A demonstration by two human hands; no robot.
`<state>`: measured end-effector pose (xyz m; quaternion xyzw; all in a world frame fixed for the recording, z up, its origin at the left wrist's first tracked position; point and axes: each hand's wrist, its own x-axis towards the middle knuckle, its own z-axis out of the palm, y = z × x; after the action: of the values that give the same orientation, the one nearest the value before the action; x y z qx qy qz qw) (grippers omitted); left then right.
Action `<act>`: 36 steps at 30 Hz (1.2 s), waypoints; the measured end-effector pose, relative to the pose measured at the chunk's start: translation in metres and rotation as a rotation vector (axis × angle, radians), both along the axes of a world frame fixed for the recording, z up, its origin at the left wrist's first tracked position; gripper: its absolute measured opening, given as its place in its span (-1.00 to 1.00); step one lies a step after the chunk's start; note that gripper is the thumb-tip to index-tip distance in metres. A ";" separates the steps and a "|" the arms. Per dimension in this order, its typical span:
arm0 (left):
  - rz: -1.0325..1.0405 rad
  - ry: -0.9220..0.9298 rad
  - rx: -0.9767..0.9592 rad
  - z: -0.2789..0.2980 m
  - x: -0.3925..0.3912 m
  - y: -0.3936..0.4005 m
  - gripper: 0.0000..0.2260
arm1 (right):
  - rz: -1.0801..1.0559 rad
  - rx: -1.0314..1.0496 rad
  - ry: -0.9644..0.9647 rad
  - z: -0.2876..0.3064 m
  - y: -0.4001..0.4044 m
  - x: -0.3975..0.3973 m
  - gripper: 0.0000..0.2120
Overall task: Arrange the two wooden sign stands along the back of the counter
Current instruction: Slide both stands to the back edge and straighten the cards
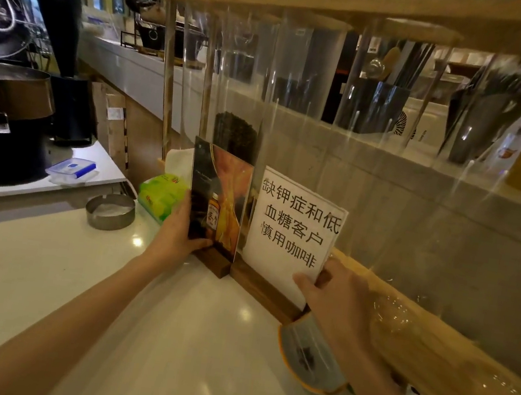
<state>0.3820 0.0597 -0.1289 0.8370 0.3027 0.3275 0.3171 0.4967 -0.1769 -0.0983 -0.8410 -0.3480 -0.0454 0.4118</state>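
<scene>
grip: your left hand (180, 236) clasps the dark bottle-poster sign in its wooden base (218, 204); your right hand (335, 295) pinches the white chinese-text sign in its wooden base (295, 225).
position: both stand touching, at the glossy white counter's (105, 292) back edge.

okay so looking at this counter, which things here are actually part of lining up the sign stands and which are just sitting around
Part of the job:
picture sign stand, held by the left hand
text sign stand, held by the right hand

Just lying about:
metal ashtray
green tissue pack
blue-lidded box
orange-rimmed dish
</scene>
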 end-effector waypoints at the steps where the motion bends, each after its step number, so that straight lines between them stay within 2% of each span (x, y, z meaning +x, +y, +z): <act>1: 0.000 0.015 0.013 -0.001 0.002 -0.002 -0.11 | 0.002 0.009 -0.003 -0.001 0.000 0.000 -0.71; 9: 0.056 0.092 0.079 -0.008 0.013 -0.003 -0.22 | -0.007 0.025 -0.015 -0.004 0.001 -0.002 -0.67; 16: 0.103 0.136 0.096 -0.010 0.017 -0.017 -0.42 | -0.006 0.047 -0.040 -0.003 -0.001 -0.002 -0.73; 22: 0.124 0.170 0.120 -0.007 0.017 -0.032 -0.48 | -0.020 0.046 -0.042 -0.003 0.001 -0.003 -0.74; 27: 0.110 0.184 0.113 -0.007 0.020 -0.030 -0.52 | -0.007 0.025 -0.009 0.001 0.001 -0.003 -0.71; 31: 0.107 0.207 0.072 -0.007 0.020 -0.031 -0.49 | 0.069 0.008 0.101 0.011 -0.002 -0.001 -0.64; 36: 0.074 0.276 0.042 -0.004 0.016 -0.034 -0.49 | 0.167 0.158 0.180 0.057 0.001 0.002 -0.61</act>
<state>0.3978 0.0253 -0.1333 0.8689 0.3670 0.2269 0.2426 0.4989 -0.1759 -0.0412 -0.7745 -0.3738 0.0375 0.5089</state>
